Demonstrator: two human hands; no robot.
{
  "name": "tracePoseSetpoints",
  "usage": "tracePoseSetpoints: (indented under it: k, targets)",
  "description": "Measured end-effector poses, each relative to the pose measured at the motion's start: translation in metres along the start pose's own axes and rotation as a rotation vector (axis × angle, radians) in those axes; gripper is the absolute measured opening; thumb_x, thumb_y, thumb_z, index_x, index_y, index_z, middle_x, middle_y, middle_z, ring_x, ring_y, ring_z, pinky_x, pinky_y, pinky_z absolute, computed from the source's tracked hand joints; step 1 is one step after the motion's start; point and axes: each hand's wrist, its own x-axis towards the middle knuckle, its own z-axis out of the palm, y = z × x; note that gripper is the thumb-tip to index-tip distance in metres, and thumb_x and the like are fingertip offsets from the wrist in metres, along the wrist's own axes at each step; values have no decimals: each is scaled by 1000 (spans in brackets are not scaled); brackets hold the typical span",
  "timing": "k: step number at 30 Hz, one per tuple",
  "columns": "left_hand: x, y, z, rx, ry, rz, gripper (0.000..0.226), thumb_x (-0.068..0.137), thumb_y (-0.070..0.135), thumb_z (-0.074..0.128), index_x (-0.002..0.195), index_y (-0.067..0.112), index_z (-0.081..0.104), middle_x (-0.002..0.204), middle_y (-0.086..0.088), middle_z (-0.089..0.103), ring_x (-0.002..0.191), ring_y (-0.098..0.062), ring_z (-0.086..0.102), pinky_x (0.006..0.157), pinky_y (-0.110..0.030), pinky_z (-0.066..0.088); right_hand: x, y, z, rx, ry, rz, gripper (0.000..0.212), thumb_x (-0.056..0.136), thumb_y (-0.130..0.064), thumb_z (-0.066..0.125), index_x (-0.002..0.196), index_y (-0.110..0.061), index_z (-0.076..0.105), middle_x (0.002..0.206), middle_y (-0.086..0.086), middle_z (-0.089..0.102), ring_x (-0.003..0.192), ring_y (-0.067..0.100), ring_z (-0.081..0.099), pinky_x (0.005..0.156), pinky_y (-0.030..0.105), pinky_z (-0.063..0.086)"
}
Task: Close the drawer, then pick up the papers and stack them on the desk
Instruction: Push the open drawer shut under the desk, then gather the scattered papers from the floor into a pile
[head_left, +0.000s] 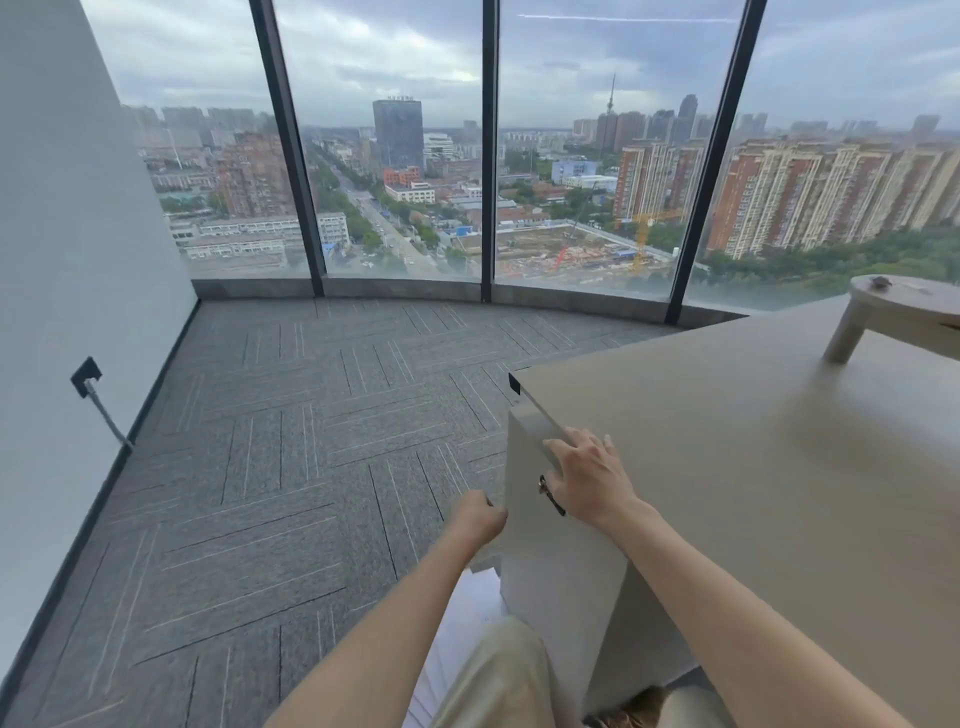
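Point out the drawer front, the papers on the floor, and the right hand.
drawer front (524, 499), head view, bare panel left of the keyhole.
papers (480, 597), head view, white sheets by the knee.
right hand (589, 475), head view, back of the hand.

Papers (480, 597) on grey carpet (291, 467); wooden stand (904, 317) on desk (753, 441).

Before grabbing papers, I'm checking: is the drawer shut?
Nearly shut: drawer front stands slightly proud of the desk, right hand on it.
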Motion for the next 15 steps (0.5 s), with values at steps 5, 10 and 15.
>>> tracePoseSetpoints:
  k: [5,10,15]
  targets:
    - [-43,-10,-27,44,-5,22,19,79,5,45,62,14,49,64,-8,45,55,-22,39,50,-28,28,-35,-33,-3,-3,-51,-60,46,88,-30,54,132,-19,58,138,10,57,129,31,51,112,42,34]
    - [-77,-26,-42,-1,13,48,15,83,3,45,80,13,55,77,-11,49,64,-22,42,53,-27,30,-67,-51,7,35,-127,-79,48,89,-33,55,134,-20,57,139,11,56,127,31,53,108,39,41]
    - [-91,-59,-43,-77,7,-57,16,85,7,48,73,15,45,69,-7,41,60,-20,38,55,-29,35,-80,-59,27,60,-241,-90,50,92,-35,58,138,-17,53,144,11,52,135,28,45,113,38,35]
